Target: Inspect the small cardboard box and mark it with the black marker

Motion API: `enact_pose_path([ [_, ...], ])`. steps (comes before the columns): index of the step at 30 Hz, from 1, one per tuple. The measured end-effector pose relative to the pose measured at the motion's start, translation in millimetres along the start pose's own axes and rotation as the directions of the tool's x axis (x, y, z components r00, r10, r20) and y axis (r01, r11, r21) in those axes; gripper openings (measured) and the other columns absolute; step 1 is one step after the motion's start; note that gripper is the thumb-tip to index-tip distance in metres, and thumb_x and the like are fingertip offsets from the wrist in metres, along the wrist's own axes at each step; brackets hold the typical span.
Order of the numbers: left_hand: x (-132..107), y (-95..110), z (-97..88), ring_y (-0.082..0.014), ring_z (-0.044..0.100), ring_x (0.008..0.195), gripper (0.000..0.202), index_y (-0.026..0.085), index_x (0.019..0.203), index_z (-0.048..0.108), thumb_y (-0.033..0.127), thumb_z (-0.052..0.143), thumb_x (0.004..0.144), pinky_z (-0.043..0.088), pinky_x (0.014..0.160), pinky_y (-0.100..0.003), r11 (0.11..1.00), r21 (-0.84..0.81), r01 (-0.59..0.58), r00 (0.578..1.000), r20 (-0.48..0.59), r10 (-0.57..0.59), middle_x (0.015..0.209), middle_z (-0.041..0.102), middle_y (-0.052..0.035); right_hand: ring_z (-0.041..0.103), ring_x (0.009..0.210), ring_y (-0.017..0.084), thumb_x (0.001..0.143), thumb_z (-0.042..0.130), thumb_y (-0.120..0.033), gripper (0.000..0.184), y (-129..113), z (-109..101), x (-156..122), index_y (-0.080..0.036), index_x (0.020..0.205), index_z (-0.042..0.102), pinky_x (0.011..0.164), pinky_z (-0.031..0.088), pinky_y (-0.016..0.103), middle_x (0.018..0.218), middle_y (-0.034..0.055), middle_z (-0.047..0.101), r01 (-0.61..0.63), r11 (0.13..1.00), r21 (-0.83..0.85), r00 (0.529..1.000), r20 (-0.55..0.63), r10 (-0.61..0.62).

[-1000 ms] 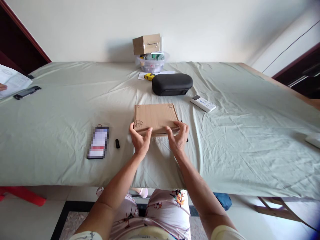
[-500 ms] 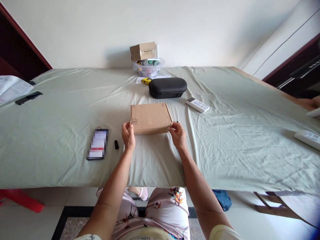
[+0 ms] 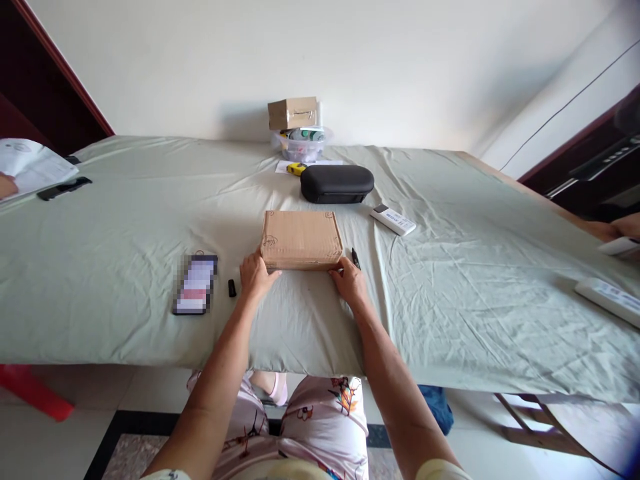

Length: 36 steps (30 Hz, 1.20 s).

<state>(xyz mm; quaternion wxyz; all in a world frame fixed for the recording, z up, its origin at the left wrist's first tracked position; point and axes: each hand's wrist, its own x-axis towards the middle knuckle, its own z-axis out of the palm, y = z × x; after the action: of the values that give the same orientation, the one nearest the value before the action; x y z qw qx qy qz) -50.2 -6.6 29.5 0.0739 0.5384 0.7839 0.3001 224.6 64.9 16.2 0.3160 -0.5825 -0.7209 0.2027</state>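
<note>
A flat brown cardboard box (image 3: pixel 301 237) with dark scribbled marks at its corners lies in front of me on the cloth-covered table (image 3: pixel 450 313). My left hand (image 3: pixel 255 272) grips its near left corner, thumb along the lower front edge. At the near right corner my right hand (image 3: pixel 349 279) holds the box between thumb and fingers. Just beyond that hand lies a black marker (image 3: pixel 355 258). A small black cap (image 3: pixel 232 288) rests left of my left hand, beside a phone (image 3: pixel 197 285) whose screen is blurred out.
Behind the box sit a black zip case (image 3: pixel 337 184), a yellow tape measure (image 3: pixel 297 169) and a white device (image 3: pixel 393 219). Farther back a plastic tub (image 3: pixel 303 148) carries another carton (image 3: pixel 292 113). People's hands show at both side edges, the left one by papers (image 3: pixel 35 167).
The box's front face now shows more, and both hands have shifted lower on its near corners. More of the marker is visible. The view has tilted slightly.
</note>
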Motion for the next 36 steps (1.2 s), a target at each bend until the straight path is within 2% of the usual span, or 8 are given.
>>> enact_pose_path([
  [4, -0.7, -1.3, -0.5, -0.0395, 0.071, 0.132, 0.035, 0.015, 0.114, 0.069, 0.028, 0.087, 0.087, 0.054, 0.114, -0.054, 0.999, 0.033, 0.027, 0.999, 0.031, -0.028, 0.126, 0.077, -0.0225, 0.066, 0.082, 0.023, 0.082, 0.066, -0.030, 0.009, 2.3, 0.9, 2.0, -0.027, 0.088, 0.061, 0.077, 0.049, 0.035, 0.091, 0.0066, 0.075, 0.002, 1.000, 0.014, 1.000, -0.008, -0.002],
  [7, 0.7, -3.5, 4.8, -0.0379, 0.073, 0.128, 0.029, 0.016, 0.109, 0.069, 0.022, 0.085, 0.086, 0.055, 0.114, -0.054, 0.998, -0.058, 0.020, 0.999, -0.023, -0.022, 0.123, 0.078, -0.0213, 0.063, 0.075, 0.022, 0.081, 0.067, -0.035, 0.013, 3.6, 1.8, 2.4, -0.028, 0.084, 0.057, 0.072, 0.047, 0.034, 0.083, 0.0044, 0.071, 0.006, 0.999, 0.036, 1.000, -0.027, -0.006],
  [11, 1.4, -2.7, 14.9, -0.0403, 0.074, 0.127, 0.036, 0.015, 0.113, 0.066, 0.025, 0.085, 0.084, 0.056, 0.112, -0.056, 0.992, -0.125, 0.028, 0.997, -0.064, -0.036, 0.123, 0.077, -0.0218, 0.060, 0.072, 0.020, 0.079, 0.066, -0.036, 0.015, 1.8, 4.5, -0.2, -0.028, 0.083, 0.053, 0.074, 0.048, 0.036, 0.080, 0.0024, 0.067, 0.002, 0.998, 0.060, 0.997, -0.072, 0.002],
  [15, -1.3, 2.3, 22.6, -0.0436, 0.071, 0.130, 0.052, 0.015, 0.116, 0.063, 0.033, 0.091, 0.076, 0.054, 0.115, -0.059, 0.971, -0.236, 0.039, 0.984, -0.162, -0.079, 0.122, 0.074, -0.0223, 0.062, 0.072, 0.020, 0.078, 0.065, -0.037, 0.017, -4.6, 6.7, -2.3, -0.028, 0.087, 0.055, 0.074, 0.050, 0.036, 0.081, 0.0012, 0.068, -0.009, 0.995, 0.104, 0.993, -0.119, 0.021],
  [21, -6.1, 6.3, 30.4, -0.0434, 0.068, 0.136, 0.074, 0.015, 0.132, 0.055, 0.042, 0.094, 0.075, 0.054, 0.117, -0.058, 0.924, -0.381, -0.007, 0.957, -0.272, -0.105, 0.137, 0.069, -0.0241, 0.064, 0.070, 0.019, 0.077, 0.065, -0.039, 0.019, -16.4, 2.4, -3.3, -0.027, 0.089, 0.055, 0.074, 0.052, 0.036, 0.078, -0.0004, 0.068, -0.033, 0.986, 0.161, 0.998, -0.048, 0.042],
  [24, -8.1, 8.4, 34.7, -0.0453, 0.067, 0.137, 0.083, 0.013, 0.137, 0.053, 0.041, 0.097, 0.073, 0.054, 0.118, -0.060, 0.927, -0.375, 0.000, 0.957, -0.268, -0.109, 0.140, 0.068, -0.0268, 0.063, 0.067, 0.018, 0.078, 0.065, -0.040, 0.019, -17.3, 1.8, -4.6, -0.027, 0.088, 0.055, 0.073, 0.051, 0.036, 0.073, -0.0017, 0.066, -0.035, 0.986, 0.162, 0.999, -0.029, 0.040],
  [30, -13.7, 17.4, 38.7, -0.0483, 0.065, 0.142, 0.093, 0.012, 0.148, 0.047, 0.043, 0.098, 0.076, 0.053, 0.118, -0.063, 0.943, -0.331, -0.044, 0.949, -0.307, -0.064, 0.151, 0.062, -0.0322, 0.061, 0.066, 0.017, 0.077, 0.063, -0.041, 0.021, -13.9, 3.4, -4.8, -0.027, 0.090, 0.053, 0.073, 0.052, 0.036, 0.085, 0.0009, 0.072, 0.005, 0.978, 0.208, 0.995, -0.096, 0.015],
  [36, -15.4, 20.6, 38.5, -0.0456, 0.069, 0.135, 0.088, 0.014, 0.144, 0.050, 0.036, 0.099, 0.074, 0.057, 0.114, -0.060, 0.929, -0.367, -0.038, 0.944, -0.319, -0.088, 0.146, 0.065, -0.0292, 0.058, 0.064, 0.015, 0.079, 0.065, -0.044, 0.023, -15.4, 1.6, -6.2, -0.027, 0.091, 0.053, 0.074, 0.053, 0.036, 0.078, -0.0024, 0.065, 0.003, 0.975, 0.220, 0.995, -0.096, 0.019],
])
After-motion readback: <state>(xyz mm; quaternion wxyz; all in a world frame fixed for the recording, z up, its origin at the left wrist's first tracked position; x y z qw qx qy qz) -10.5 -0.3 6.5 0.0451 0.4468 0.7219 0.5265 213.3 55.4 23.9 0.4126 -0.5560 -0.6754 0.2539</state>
